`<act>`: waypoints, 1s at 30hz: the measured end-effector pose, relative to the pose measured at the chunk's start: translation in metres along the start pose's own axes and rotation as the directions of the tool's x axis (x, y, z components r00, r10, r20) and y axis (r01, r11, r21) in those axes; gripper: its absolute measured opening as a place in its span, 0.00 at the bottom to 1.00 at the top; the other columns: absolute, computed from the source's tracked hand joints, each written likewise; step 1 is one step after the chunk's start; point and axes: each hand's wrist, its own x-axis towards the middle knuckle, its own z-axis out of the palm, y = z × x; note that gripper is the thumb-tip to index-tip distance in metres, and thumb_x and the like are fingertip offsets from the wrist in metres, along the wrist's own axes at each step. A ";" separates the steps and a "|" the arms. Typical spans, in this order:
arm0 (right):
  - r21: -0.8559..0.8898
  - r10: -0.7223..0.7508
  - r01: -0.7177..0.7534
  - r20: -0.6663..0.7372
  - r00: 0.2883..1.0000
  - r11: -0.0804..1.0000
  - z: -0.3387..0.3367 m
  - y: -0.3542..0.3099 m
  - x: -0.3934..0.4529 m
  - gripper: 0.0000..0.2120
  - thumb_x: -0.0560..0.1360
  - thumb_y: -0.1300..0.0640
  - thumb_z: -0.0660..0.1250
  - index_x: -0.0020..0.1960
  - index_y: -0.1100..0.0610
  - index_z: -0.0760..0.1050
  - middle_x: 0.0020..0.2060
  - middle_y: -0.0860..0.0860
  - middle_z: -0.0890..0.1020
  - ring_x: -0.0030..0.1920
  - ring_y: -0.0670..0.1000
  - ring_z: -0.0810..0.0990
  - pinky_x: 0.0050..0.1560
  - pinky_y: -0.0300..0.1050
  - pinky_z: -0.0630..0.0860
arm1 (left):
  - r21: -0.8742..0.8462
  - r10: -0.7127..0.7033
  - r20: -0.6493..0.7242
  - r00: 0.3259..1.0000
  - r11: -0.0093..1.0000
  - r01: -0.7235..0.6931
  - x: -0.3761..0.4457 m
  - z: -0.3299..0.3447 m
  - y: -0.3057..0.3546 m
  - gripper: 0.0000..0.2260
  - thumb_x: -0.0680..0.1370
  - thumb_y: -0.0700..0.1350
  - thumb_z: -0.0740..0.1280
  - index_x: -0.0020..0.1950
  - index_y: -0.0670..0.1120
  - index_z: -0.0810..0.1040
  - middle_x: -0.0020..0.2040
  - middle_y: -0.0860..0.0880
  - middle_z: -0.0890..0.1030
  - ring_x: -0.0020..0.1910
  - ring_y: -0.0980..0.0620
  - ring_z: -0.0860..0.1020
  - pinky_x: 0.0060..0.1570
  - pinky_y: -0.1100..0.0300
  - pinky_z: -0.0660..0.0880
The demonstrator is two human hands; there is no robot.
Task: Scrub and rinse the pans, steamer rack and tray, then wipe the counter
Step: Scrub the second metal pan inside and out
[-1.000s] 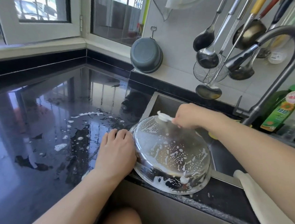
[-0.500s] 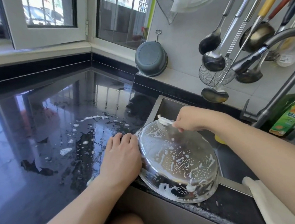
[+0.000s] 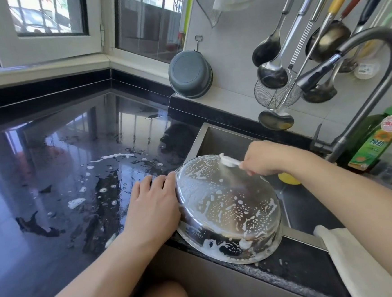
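Since half a second ago the right hand (image 3: 265, 158) has drawn back toward the sink side, and its white brush (image 3: 229, 161) now lies flatter on the top of the pan; the left hand (image 3: 153, 204) has not shifted.

The steel pan (image 3: 228, 208) lies upside down and tilted on the black worktop (image 3: 56, 229), straddling the front edge of the sink (image 3: 296, 213). Its domed bottom is speckled with white suds, thickest along the low near rim.

The left grip lies against the pan's left side, fingers straight and together, bracing it. Just beyond that, the right grip is curled round the brush handle, bristles touching the pan's far upper edge. Foam patches (image 3: 76, 202) dot the wet worktop left of the bracing hand. Past the right wrist stands a green detergent bottle (image 3: 373, 145).
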 end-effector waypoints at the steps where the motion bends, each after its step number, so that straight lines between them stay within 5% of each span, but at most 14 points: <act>1: 0.000 -0.011 0.011 -0.013 1.000 1.000 0.001 0.000 0.003 0.14 0.81 0.49 0.62 0.48 0.58 0.80 0.37 0.52 0.79 0.36 0.52 0.76 0.35 0.42 0.71 | 0.004 -0.006 0.010 1.000 1.000 0.006 0.000 -0.001 0.000 0.29 0.75 0.50 0.61 0.77 0.46 0.67 0.66 0.48 0.77 0.69 0.40 0.71 0.69 0.47 0.66; 9: 0.031 0.016 -0.015 -0.022 1.000 0.999 0.009 0.005 -0.003 0.16 0.82 0.48 0.60 0.48 0.58 0.81 0.45 0.55 0.83 0.47 0.57 0.82 0.49 0.47 0.79 | -0.012 0.000 -0.002 1.000 1.000 0.000 0.001 -0.003 0.002 0.28 0.78 0.52 0.62 0.78 0.49 0.64 0.71 0.50 0.73 0.73 0.43 0.66 0.72 0.49 0.60; 14: -0.019 0.058 -0.059 -0.073 0.996 0.998 0.012 0.009 -0.003 0.18 0.82 0.47 0.58 0.39 0.55 0.74 0.42 0.54 0.80 0.42 0.55 0.78 0.43 0.47 0.75 | -0.031 -0.003 -0.001 1.000 1.000 0.003 0.000 -0.005 0.002 0.30 0.75 0.52 0.56 0.78 0.48 0.66 0.71 0.49 0.74 0.74 0.41 0.67 0.73 0.48 0.61; 19: -0.016 0.081 -0.083 -0.072 0.994 0.996 0.010 0.009 -0.004 0.19 0.84 0.50 0.54 0.54 0.61 0.78 0.50 0.58 0.78 0.45 0.57 0.76 0.45 0.46 0.71 | -0.027 -0.005 -0.002 1.000 1.000 0.005 0.000 -0.004 0.001 0.28 0.77 0.51 0.61 0.78 0.48 0.66 0.73 0.50 0.73 0.75 0.42 0.66 0.74 0.48 0.60; 23: -0.021 0.071 -0.073 -0.079 0.994 0.997 0.016 0.017 -0.006 0.18 0.82 0.46 0.58 0.41 0.56 0.74 0.44 0.55 0.77 0.45 0.58 0.77 0.46 0.48 0.73 | -0.036 -0.009 -0.023 1.000 0.999 0.008 0.000 -0.003 0.000 0.27 0.76 0.51 0.57 0.76 0.48 0.68 0.71 0.49 0.74 0.73 0.41 0.67 0.72 0.48 0.61; 30: 0.016 0.031 -0.030 -0.060 0.998 0.999 0.018 0.013 -0.021 0.20 0.80 0.48 0.60 0.32 0.55 0.72 0.34 0.54 0.78 0.41 0.57 0.79 0.45 0.49 0.77 | -0.036 -0.009 -0.023 1.000 0.999 0.008 0.002 0.002 0.000 0.25 0.73 0.51 0.72 0.69 0.46 0.75 0.65 0.47 0.79 0.68 0.39 0.72 0.69 0.46 0.66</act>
